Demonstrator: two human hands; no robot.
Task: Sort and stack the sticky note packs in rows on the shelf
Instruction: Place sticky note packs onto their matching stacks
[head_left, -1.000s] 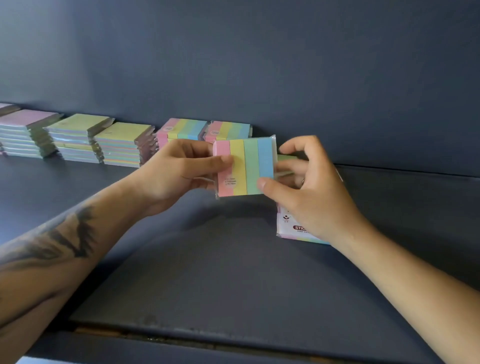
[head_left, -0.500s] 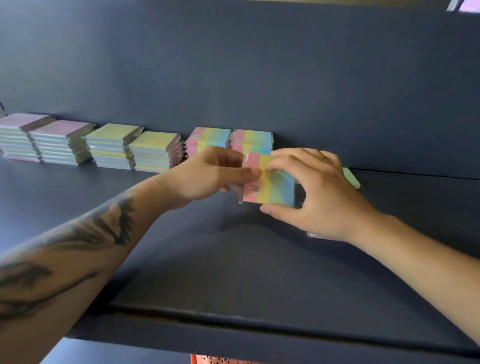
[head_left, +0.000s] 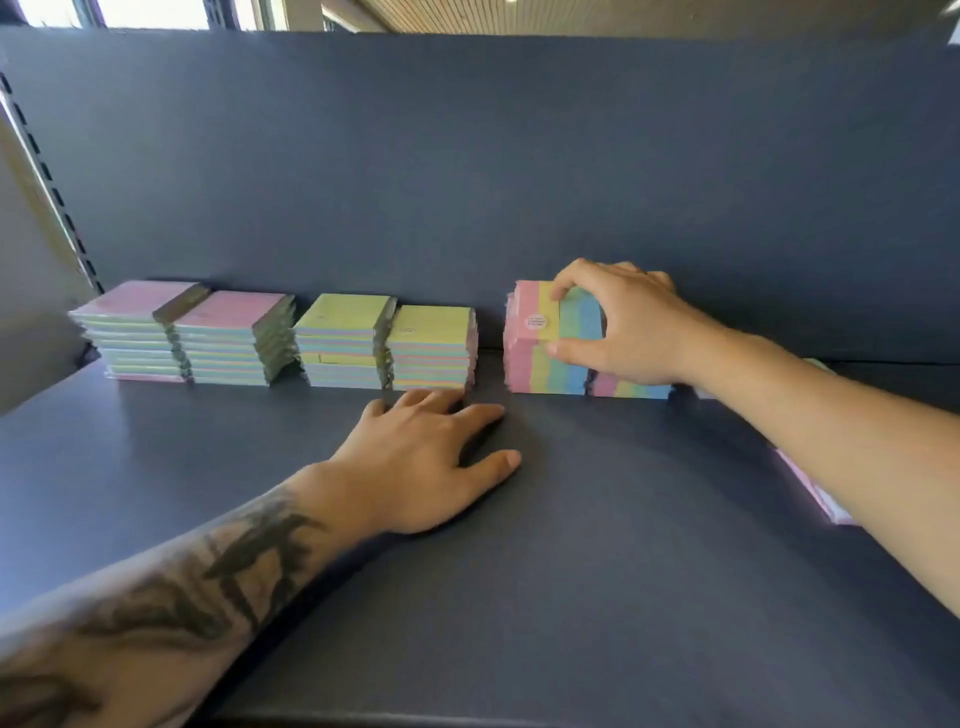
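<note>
My right hand (head_left: 618, 322) is pinching the striped pack (head_left: 558, 314) flat onto its stack at the shelf's (head_left: 571, 571) back edge; my left hand (head_left: 421, 462) is lying open.

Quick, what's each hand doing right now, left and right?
Left hand: open, resting flat on the dark grey shelf, holding nothing.
Right hand: gripping the top rainbow-striped sticky note pack on its stack.

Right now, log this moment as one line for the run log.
right hand: grips striped pack atop left striped stack | left hand: flat on shelf | pink, yellow stacks: in row
</note>
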